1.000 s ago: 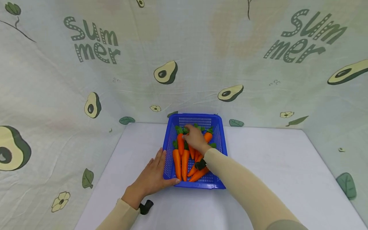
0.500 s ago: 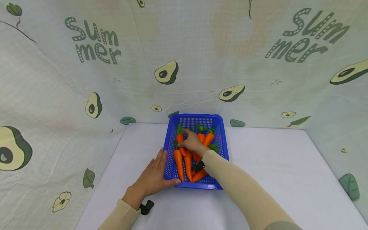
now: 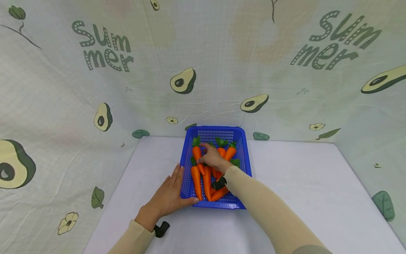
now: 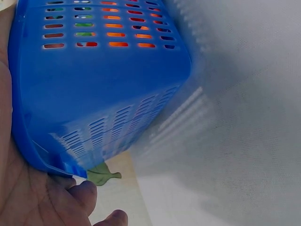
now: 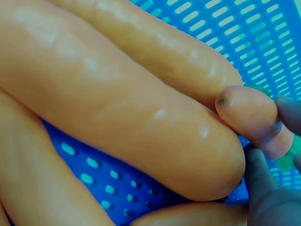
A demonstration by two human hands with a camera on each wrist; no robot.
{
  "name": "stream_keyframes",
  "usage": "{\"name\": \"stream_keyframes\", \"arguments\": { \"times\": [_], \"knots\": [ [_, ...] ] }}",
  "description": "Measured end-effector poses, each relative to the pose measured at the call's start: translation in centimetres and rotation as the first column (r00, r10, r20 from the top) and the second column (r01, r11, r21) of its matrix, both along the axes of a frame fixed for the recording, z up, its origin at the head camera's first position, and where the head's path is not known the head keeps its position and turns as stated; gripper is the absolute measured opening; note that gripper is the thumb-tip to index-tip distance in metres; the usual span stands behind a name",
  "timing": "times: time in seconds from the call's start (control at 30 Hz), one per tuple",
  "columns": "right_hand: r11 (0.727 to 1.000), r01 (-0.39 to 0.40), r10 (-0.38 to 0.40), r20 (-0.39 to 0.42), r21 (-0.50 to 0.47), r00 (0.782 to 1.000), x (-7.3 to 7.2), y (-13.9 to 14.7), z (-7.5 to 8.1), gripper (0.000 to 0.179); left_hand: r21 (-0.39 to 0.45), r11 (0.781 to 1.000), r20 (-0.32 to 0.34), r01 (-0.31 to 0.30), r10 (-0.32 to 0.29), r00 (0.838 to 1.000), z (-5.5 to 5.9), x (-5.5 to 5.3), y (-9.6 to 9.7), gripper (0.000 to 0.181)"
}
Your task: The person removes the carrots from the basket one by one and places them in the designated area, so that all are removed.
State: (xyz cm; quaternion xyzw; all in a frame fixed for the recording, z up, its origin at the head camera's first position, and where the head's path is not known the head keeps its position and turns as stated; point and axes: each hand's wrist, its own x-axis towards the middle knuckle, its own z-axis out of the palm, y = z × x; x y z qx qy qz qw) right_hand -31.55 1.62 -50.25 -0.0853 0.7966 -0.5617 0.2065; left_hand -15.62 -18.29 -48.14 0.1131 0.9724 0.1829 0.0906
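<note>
Several orange carrots with green leafy tops lie in a blue perforated basket [image 3: 247, 155]. Inside it, my right hand [image 3: 214, 157] pinches a carrot [image 3: 196, 153] at the left between thumb and fingers. The tip of that carrot [image 5: 245, 110] points toward the camera in the right wrist view, with fingertips either side of it. My left hand [image 3: 167, 197] lies against the basket's front left corner. Its fingers are straight along the left side and its thumb rests on the front rim. The basket's outer wall [image 4: 99, 75] fills much of the left wrist view.
The basket stands on a white table [image 3: 295, 183], close to the printed cloth backdrop [image 3: 219, 88]. Other carrots [image 3: 196, 181] lie at the front of the basket and at its right. A black wrist camera [image 3: 161, 229] hangs beneath the left wrist.
My right hand has shifted left and toward me, from the leafy tops to the left carrot. That carrot has turned and slid a little. The left hand has stayed at the corner.
</note>
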Motion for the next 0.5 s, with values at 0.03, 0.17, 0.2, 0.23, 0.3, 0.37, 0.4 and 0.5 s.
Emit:
{"name": "stream_keyframes", "arguments": {
  "times": [0.03,0.17,0.2,0.23,0.3,0.37,0.4,0.5],
  "knots": [
    [1.000,-0.005,0.005,0.009,-0.017,1.000,0.01,0.04,-0.06,0.085,0.000,1.000,0.001,-0.001,0.001,1.000,0.00,0.00,0.00,0.131],
    [0.995,-0.032,0.037,0.051,-0.099,0.998,-0.04,0.17,-0.27,0.087,0.002,1.000,-0.001,-0.001,0.001,1.000,0.00,0.02,0.01,0.130],
    [0.993,-0.039,0.046,0.057,-0.112,0.997,-0.04,0.19,-0.27,0.088,0.002,1.000,0.000,-0.002,0.002,1.000,0.02,0.03,0.02,0.130],
    [0.991,-0.048,0.056,0.063,-0.125,0.996,-0.05,0.21,-0.28,0.088,0.006,1.000,0.000,-0.002,0.002,1.000,0.04,0.04,0.03,0.130],
    [0.988,-0.063,0.074,0.068,-0.143,0.995,-0.01,0.24,-0.24,0.089,0.007,1.000,0.003,-0.003,0.003,1.000,0.05,0.05,0.06,0.129],
    [0.985,-0.079,0.090,0.073,-0.150,0.993,0.08,0.23,-0.09,0.090,0.009,1.000,0.005,-0.003,0.003,1.000,0.07,0.07,0.08,0.129],
    [0.985,-0.085,0.098,0.076,-0.152,0.992,0.13,0.22,-0.02,0.090,0.008,1.000,0.004,-0.001,0.001,1.000,0.07,0.08,0.08,0.129],
    [0.983,-0.111,0.124,0.084,-0.149,0.989,0.23,0.19,0.15,0.090,0.008,1.000,0.000,0.003,-0.003,1.000,0.06,0.06,0.09,0.129]
  ]
}}
